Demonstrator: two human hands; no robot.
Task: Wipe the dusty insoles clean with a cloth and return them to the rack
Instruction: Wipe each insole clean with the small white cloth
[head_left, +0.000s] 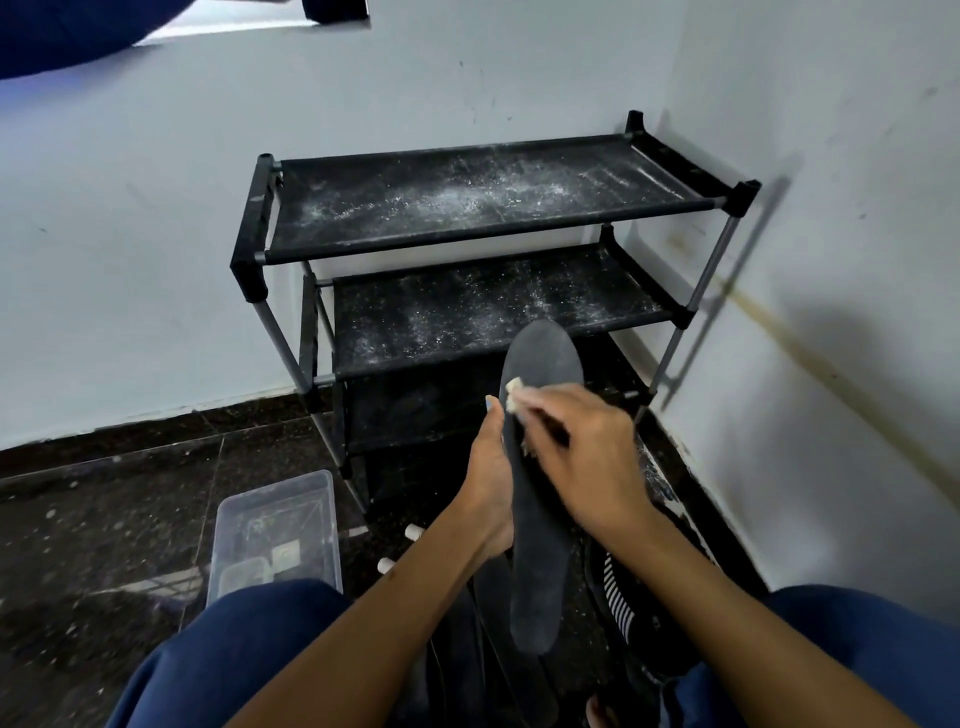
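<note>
While left hand (491, 478) grips insole (540, 499), right hand (582, 452) pinches cloth (511, 394), dusty rack (467, 208) behind, clear box (278, 525) left

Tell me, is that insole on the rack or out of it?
Out. The left hand holds the insole in front of the rack, whose dusty shelves are bare.

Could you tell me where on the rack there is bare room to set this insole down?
Both upper shelves are free though dusty: the top shelf from post to post, and the middle shelf left of the insole. The floor between the knees is crowded.
</note>
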